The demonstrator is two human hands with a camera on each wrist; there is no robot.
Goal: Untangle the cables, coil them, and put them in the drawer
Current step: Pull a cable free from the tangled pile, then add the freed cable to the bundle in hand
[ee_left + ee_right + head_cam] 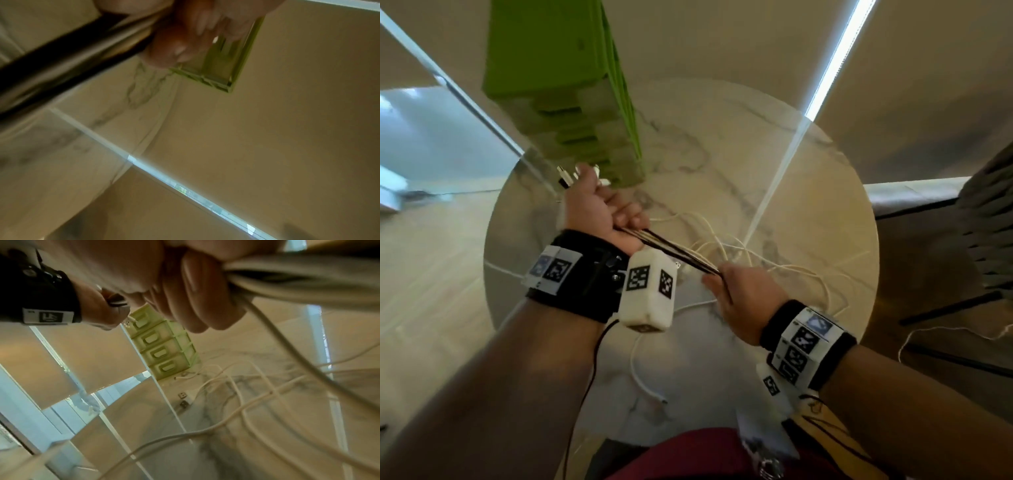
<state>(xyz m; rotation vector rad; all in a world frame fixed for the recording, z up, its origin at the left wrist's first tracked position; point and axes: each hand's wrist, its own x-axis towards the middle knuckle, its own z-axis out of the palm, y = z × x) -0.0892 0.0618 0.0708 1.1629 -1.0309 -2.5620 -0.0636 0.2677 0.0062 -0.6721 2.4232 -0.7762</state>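
Observation:
A bundle of black and white cables point(674, 250) is stretched taut between my two hands above the round marble table point(808, 192). My left hand point(602, 209) grips one end, with several plugs point(571, 176) sticking out past the fist. My right hand point(732, 291) grips the bundle lower down, and loose white cables point(774, 263) trail from it onto the table. In the right wrist view the curled fingers point(193, 305) close round the cable bundle point(267, 280). The green drawer unit point(571, 89) stands at the table's far left, its drawers point(162, 352) closed.
A loose white cable end point(654, 394) lies near the table's front edge. Two small plugs point(183, 399) rest on the marble beside the tangle. A dark woven chair point(986, 233) stands to the right. Another white cable point(945, 332) hangs off the table's right side.

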